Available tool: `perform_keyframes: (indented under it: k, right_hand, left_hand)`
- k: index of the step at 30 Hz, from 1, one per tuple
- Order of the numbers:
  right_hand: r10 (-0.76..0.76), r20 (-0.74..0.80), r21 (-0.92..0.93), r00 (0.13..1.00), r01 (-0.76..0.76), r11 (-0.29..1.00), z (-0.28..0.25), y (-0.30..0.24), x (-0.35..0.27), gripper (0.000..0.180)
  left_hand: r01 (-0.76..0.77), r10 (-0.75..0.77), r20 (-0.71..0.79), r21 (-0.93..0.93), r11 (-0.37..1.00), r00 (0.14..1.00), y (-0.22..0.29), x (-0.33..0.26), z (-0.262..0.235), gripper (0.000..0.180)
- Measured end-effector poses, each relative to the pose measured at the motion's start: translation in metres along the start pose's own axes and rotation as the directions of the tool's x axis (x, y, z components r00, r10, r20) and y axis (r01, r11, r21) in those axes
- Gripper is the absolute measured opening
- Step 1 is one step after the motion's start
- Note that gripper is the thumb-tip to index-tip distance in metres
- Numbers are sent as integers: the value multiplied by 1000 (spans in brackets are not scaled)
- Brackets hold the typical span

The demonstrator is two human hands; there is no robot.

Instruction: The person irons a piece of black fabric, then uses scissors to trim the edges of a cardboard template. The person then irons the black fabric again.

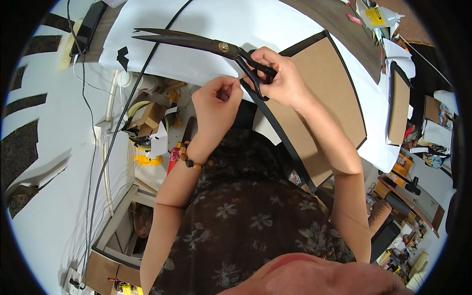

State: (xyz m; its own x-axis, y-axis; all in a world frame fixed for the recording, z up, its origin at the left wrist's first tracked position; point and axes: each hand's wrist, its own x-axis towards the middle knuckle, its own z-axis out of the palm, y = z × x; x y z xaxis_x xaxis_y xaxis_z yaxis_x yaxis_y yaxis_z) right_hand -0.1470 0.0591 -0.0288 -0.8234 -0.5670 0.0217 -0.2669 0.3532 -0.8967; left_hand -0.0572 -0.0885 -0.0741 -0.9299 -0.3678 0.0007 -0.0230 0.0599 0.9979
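Note:
My right hand (pixel 281 78) is wrapped round the black handles of a large pair of scissors (pixel 206 45). Their long dark blades point left, with the tips slightly apart over the white sheet. Just below the handles, my left hand (pixel 219 101) is curled in a pinch; whatever its fingertips hold is too small to make out. A brown board with black edging (pixel 332 81) slants beneath my right hand and forearm, its near left corner close to my left fingertips. On the white sheet (pixel 275 19) at the left lies a small black scrap (pixel 123 59).
A black cable (pixel 129 101) runs diagonally across the left side. Below the sheet's left end are a small cardboard box (pixel 147 115) and assorted scraps. Another black-edged brown board (pixel 399 105) stands at the right. A bottle with a yellow label (pixel 382 16) lies at the far right.

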Motion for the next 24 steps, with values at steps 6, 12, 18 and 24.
perform_keyframes:
  k: [6,12,18,24]
  right_hand:
    - [-54,-57,93,997,59,994,4,15,-9,25]
    - [-25,-27,209,999,31,977,-2,15,-14,28]
    - [-58,-9,202,998,58,978,4,15,-2,27]
    - [-49,29,5,998,48,999,0,1,0,25]
  left_hand:
    - [24,-24,-18,-35,999,1000,2,0,1,5]
    - [50,-51,-31,-37,998,998,4,0,-1,6]
    - [64,-64,10,-22,998,998,6,1,-4,8]
    - [94,-92,27,-56,994,995,5,1,-4,8]
